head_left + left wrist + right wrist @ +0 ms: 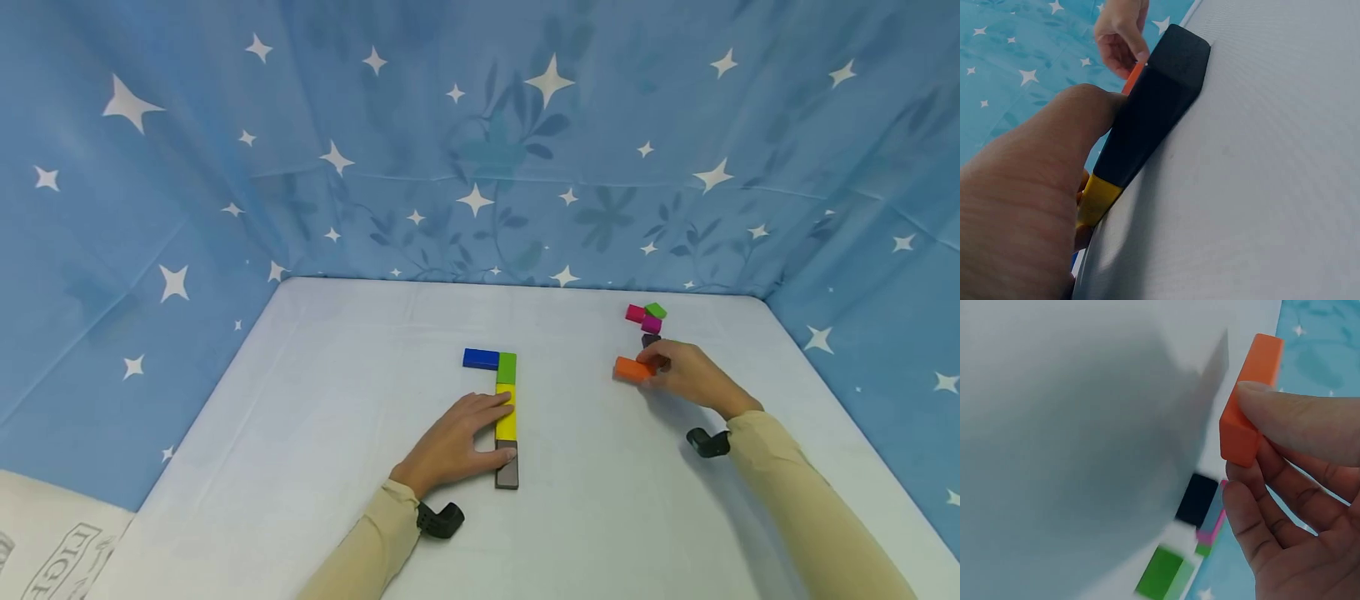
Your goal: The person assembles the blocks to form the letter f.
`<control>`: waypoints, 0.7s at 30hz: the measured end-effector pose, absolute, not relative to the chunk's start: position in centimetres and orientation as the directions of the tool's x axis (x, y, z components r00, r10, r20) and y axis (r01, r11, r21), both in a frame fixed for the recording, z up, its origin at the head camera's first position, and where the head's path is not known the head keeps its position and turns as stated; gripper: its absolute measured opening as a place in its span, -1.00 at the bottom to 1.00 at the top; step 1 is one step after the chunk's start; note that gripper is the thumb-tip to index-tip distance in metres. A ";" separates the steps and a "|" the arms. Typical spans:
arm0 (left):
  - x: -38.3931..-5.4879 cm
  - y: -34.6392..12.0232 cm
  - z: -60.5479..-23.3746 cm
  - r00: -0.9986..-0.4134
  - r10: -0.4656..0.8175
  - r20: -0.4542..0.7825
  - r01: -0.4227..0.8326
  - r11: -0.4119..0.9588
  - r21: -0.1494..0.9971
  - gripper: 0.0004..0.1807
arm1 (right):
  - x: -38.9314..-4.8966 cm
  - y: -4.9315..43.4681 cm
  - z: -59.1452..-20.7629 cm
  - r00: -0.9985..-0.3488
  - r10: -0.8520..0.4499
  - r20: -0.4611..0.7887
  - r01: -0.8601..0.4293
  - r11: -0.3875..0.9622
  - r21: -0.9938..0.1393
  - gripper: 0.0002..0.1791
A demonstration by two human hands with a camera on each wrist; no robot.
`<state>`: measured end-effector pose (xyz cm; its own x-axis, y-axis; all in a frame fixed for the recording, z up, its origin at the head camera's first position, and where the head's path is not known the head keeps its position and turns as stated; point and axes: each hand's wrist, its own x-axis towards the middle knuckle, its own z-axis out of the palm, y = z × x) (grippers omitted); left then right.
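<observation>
My right hand pinches an orange block between thumb and fingers, and its shadow falls on the white table below. My left hand rests over a straight row of blocks, its fingers lying across the yellow part and its thumb on the black block at the near end. A green block tops the row at the far end. Beside it, a blue block lies crosswise to the left, forming a corner.
Past the right hand lie several loose blocks: a red one, a green one, a purple one and a dark one. A blue star-patterned curtain stands along the back and sides of the white table.
</observation>
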<state>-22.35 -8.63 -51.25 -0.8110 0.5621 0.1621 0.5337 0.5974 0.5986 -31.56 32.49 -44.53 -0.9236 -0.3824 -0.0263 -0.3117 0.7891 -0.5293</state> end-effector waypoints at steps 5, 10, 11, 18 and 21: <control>-22.3 -8.7 -51.2 -0.813 0.561 0.158 0.532 0.605 0.593 -0.25 | -32.5 30.1 -44.3 -0.906 -0.422 -0.002 -0.352 0.759 -0.547 -0.71; -22.3 -8.7 -51.2 -0.813 0.560 0.159 0.531 0.604 0.594 -0.26 | -33.2 27.7 -44.2 -0.890 -0.455 0.003 -0.377 0.734 -0.565 -0.72; -22.3 -8.7 -51.2 -0.813 0.560 0.160 0.533 0.603 0.593 -0.27 | -33.3 27.2 -44.2 -0.888 -0.459 0.001 -0.379 0.732 -0.567 -0.72; -22.4 -8.6 -51.2 -0.812 0.561 0.162 0.537 0.610 0.582 -0.26 | -34.3 24.5 -44.7 -0.860 -0.510 0.005 -0.418 0.698 -0.582 -0.72; -22.3 -8.7 -51.2 -0.814 0.558 0.160 0.535 0.614 0.580 -0.26 | -34.7 23.3 -45.0 -0.851 -0.525 -0.004 -0.424 0.690 -0.587 -0.72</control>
